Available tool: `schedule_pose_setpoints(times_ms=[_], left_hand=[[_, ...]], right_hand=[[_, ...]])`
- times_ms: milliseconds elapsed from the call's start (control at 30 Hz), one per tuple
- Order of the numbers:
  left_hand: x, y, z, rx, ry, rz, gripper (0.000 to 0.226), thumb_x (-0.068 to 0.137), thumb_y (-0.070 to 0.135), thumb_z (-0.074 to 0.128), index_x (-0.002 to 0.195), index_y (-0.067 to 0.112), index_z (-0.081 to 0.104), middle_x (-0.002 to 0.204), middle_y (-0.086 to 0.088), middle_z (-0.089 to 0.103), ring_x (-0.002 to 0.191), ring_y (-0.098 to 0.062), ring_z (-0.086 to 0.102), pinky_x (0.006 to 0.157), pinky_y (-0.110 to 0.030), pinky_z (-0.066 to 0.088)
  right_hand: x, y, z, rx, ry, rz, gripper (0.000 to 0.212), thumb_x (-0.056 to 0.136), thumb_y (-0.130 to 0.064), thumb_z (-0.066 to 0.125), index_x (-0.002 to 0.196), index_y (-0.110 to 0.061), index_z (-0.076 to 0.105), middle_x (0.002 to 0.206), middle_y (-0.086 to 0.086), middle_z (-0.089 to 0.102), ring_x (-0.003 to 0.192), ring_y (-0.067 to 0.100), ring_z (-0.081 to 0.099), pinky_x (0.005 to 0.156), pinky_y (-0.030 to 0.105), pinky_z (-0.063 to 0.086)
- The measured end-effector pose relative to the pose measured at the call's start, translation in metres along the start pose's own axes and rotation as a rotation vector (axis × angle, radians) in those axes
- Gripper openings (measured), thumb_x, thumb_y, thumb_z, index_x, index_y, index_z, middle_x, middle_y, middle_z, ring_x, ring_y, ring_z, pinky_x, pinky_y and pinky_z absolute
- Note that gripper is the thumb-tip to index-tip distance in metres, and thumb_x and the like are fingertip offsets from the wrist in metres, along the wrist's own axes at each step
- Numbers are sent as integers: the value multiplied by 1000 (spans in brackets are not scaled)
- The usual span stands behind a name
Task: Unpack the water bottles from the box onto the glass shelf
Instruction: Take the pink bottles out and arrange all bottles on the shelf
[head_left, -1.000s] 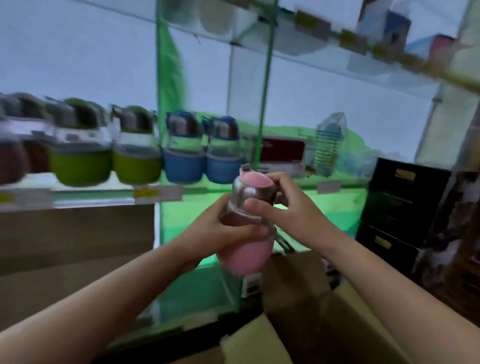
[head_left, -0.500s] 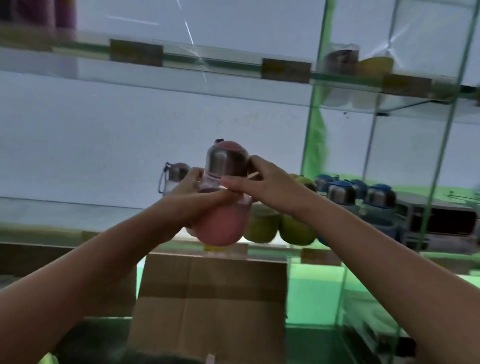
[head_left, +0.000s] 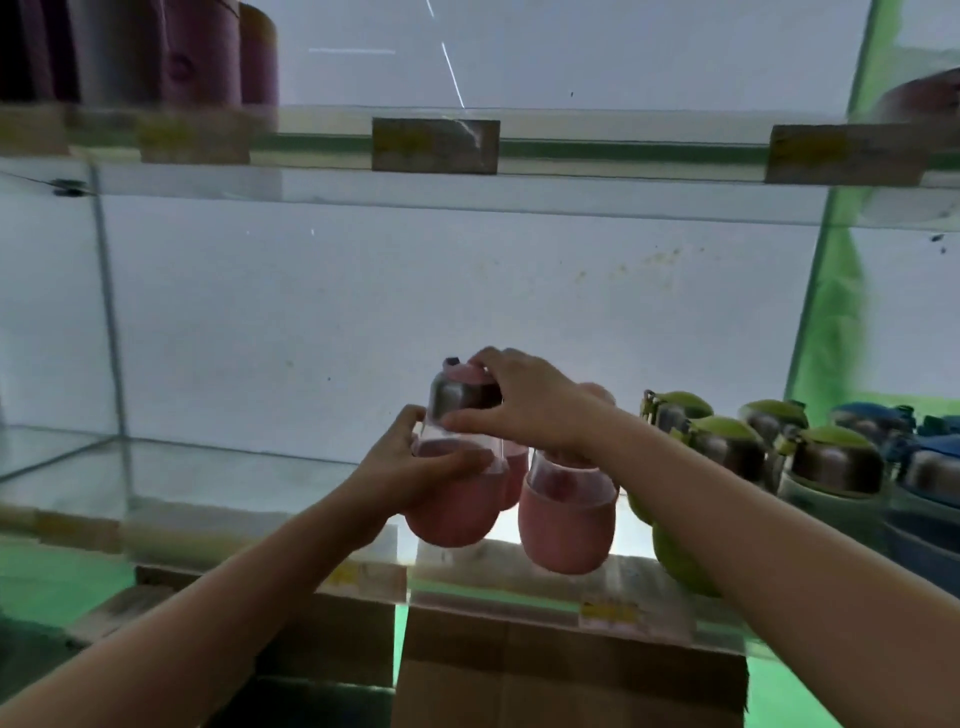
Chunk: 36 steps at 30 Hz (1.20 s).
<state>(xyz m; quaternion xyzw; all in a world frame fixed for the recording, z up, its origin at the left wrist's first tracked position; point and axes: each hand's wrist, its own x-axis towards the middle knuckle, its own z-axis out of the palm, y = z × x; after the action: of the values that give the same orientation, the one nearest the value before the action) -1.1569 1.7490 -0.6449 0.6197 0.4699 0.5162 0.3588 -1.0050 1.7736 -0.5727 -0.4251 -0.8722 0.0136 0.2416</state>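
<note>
The glass shelf (head_left: 218, 467) spans the view, its left stretch bare, with the cardboard box (head_left: 561, 670) below its front edge. Green bottles (head_left: 727, 452) stand at the right beside another pink bottle (head_left: 566, 525). The pink water bottle (head_left: 452, 499) hangs just over the shelf's front: the left hand (head_left: 415, 467) wraps its waist, the right hand (head_left: 524, 405) grips its steel cap. It looks rigid, light and probably empty; the smooth rounded base could slip, so the waist and cap suit holding.

Two bare arms reach in from the bottom, with no sleeves, and the left hand (head_left: 415, 467) and right hand (head_left: 530, 410) wear nothing.
</note>
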Motion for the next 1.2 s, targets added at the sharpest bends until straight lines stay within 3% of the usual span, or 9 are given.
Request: schedule_pose_setpoints(times_ms=[133, 300, 400, 533, 800, 1067, 1200], left_hand=[[21, -9, 6, -11, 1, -39, 59, 69, 30, 81, 116, 22, 46, 108, 0, 62, 96, -15, 64, 69, -27, 55], [30, -12, 9, 23, -24, -38, 60, 67, 29, 81, 114, 21, 46, 101, 6, 61, 92, -8, 63, 70, -23, 52], [31, -15, 9, 67, -56, -23, 59, 67, 29, 81, 114, 21, 45, 95, 11, 61, 87, -2, 61, 68, -21, 50], [29, -27, 10, 66, -80, -38, 68, 55, 42, 84, 108, 26, 45, 93, 11, 64, 86, -3, 63, 71, -25, 53], [32, -38, 13, 34, -73, -88, 86, 36, 60, 77, 109, 26, 44, 96, 7, 65, 89, -8, 65, 79, -37, 57], [29, -34, 17, 55, -88, -113, 102, 43, 55, 86, 121, 20, 30, 107, 5, 60, 100, -14, 61, 86, -36, 53], [26, -32, 17, 26, -135, -115, 83, 66, 31, 83, 124, 22, 24, 114, 3, 52, 101, -12, 57, 84, -27, 50]], right_hand=[[13, 6, 5, -120, 0, 56, 61, 78, -57, 63, 123, -18, 49, 114, 1, 56, 106, 19, 53, 91, 35, 39], [13, 13, 3, -304, 17, 129, 66, 72, -71, 56, 115, -21, 51, 100, -2, 61, 103, 19, 53, 96, 40, 30], [8, 14, 4, -289, -13, 167, 74, 69, -72, 58, 126, -26, 47, 101, -4, 60, 107, 17, 51, 98, 39, 27], [7, 15, 9, -286, -67, 207, 86, 65, -73, 61, 138, -34, 36, 113, -2, 60, 115, 19, 48, 104, 43, 24], [8, 12, 10, -314, -147, 210, 76, 74, -66, 60, 135, -26, 39, 123, 3, 57, 124, 22, 42, 108, 50, 19], [-13, 29, -2, -180, -91, 208, 78, 72, -63, 64, 136, -26, 41, 140, -3, 47, 131, 19, 38, 107, 46, 25], [-19, 36, -14, -218, -89, 256, 86, 71, -63, 66, 140, -23, 35, 144, 2, 36, 132, 23, 32, 108, 42, 30]])
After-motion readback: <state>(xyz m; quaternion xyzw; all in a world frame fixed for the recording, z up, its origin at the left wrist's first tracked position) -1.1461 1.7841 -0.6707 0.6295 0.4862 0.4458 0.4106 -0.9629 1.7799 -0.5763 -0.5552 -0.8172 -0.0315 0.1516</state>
